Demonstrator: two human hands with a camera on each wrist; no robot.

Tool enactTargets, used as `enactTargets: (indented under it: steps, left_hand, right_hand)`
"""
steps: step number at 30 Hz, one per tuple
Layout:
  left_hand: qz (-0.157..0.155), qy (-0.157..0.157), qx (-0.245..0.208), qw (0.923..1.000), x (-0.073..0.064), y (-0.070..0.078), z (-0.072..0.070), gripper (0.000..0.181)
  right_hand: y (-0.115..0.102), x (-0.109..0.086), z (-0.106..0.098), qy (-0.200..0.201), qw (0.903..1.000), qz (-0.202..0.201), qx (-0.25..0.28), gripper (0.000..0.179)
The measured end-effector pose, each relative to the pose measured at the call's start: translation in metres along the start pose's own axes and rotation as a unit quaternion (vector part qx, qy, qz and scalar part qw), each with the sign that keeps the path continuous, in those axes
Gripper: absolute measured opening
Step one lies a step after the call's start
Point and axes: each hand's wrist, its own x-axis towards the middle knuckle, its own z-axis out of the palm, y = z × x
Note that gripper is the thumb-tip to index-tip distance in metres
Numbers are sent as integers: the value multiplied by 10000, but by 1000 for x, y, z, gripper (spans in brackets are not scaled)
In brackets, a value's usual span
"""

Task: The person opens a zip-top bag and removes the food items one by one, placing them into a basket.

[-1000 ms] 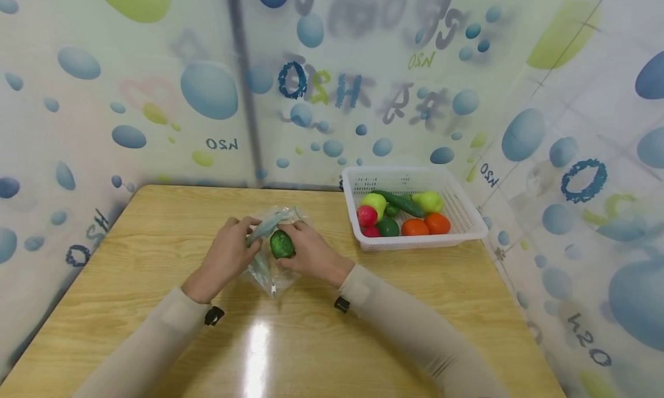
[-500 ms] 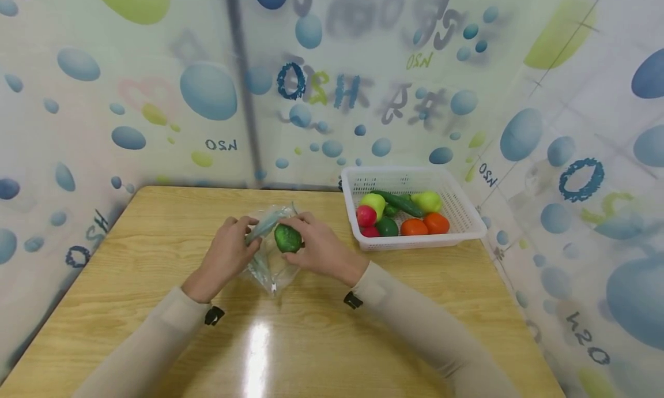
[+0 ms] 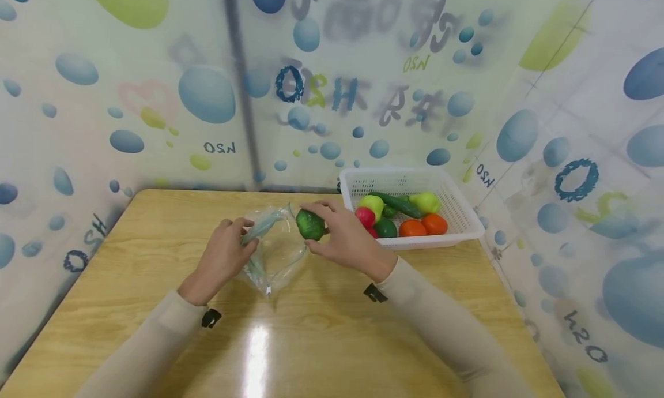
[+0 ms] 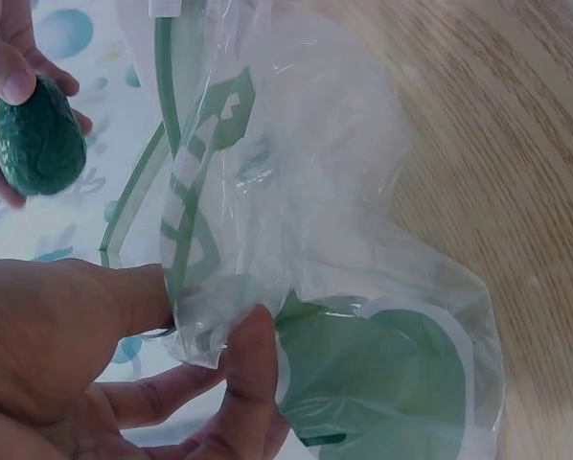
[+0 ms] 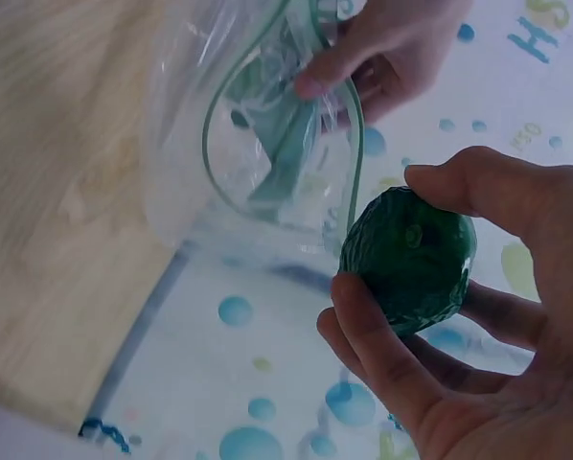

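A clear zip bag (image 3: pixel 282 251) with green edging stands on the table, its mouth spread open toward the right. My left hand (image 3: pixel 223 258) pinches the bag's left rim between thumb and fingers. Green printing shows on the bag (image 4: pixel 373 383) in the left wrist view. My right hand (image 3: pixel 353 236) grips a dark green, bumpy avocado (image 3: pixel 310 225) with thumb and fingertips, right beside the bag's mouth. In the right wrist view the avocado (image 5: pixel 411 259) shows its stem end and lies outside the bag's green rim.
A white perforated basket (image 3: pixel 469 228) stands at the back right. It holds orange tomato-like pieces (image 3: pixel 413 228), a cucumber (image 3: pixel 396 204), yellow-green fruit (image 3: pixel 426 202) and red pieces (image 3: pixel 365 216). The wooden table (image 3: pixel 181 357) meets patterned curtains behind and to the right.
My right hand has moved right with the avocado, from over the bag's mouth to just beyond its right rim. My left hand keeps its pinch on the bag, nearly still.
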Motion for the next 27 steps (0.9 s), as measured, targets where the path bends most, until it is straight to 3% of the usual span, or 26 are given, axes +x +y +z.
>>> enactTargets:
  steps: [13,20,27]
  left_hand:
    - [69,111,-18,9999,1,-7,-2,41]
    - [-33,59,-39,10000,-1,-7,-3,42]
    - [-28,94,-13,10000,-2,-8,-6,43]
  right_hand:
    - [55,-15,-52,356,9936,761,-757,71]
    - [95,-20,-72,-29,9785,1780,-1042,75]
    - [123,-24,-86,-425,9730,1939,-1178,68]
